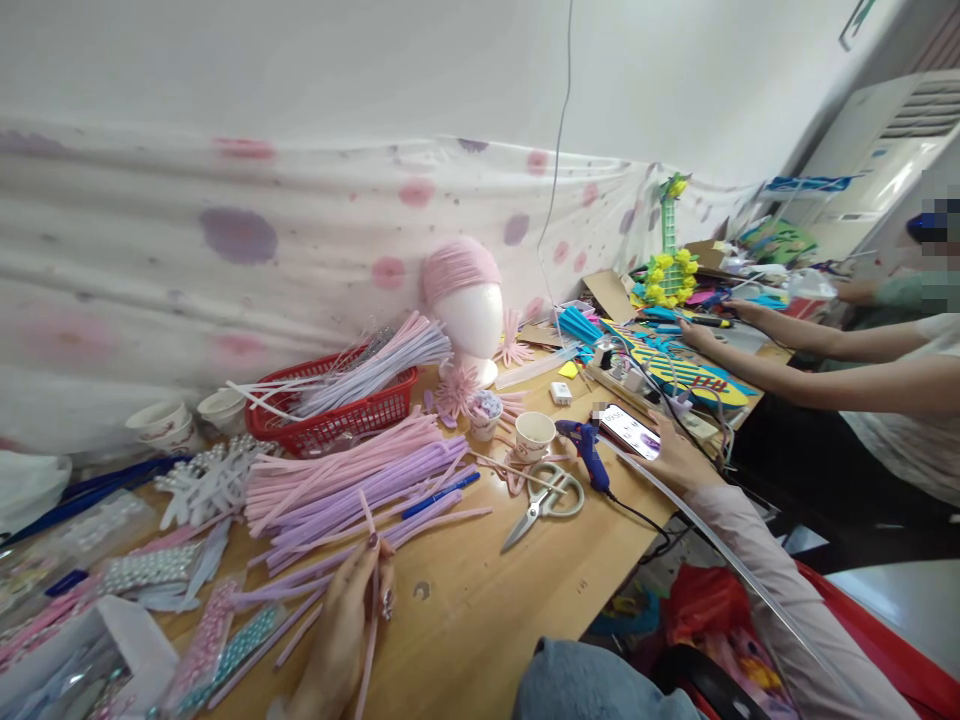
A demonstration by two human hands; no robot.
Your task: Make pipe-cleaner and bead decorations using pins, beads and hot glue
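My left hand (349, 610) is closed around a pink pipe cleaner (367, 665), which sticks up past the fingertips. Under and beside it lie bundles of purple pipe cleaners (360, 490) and pink pipe cleaners (330, 462). At the table's right side, my right hand (684, 458) grips the edge of a phone (626, 430) with a lit screen. A blue glue gun (589, 455) rests just left of the phone; a long clear stick (720, 550) runs from near it over my right sleeve. Scissors (544, 503) lie between my hands, near a paper cup (535, 436).
A white mannequin head (476, 315) with a pink covering stands behind a red basket (330, 425) of pipe cleaners. Bead packs (232, 650) lie at front left. Cables and a power strip (622, 385) sit at right, near another person's hands (701, 340).
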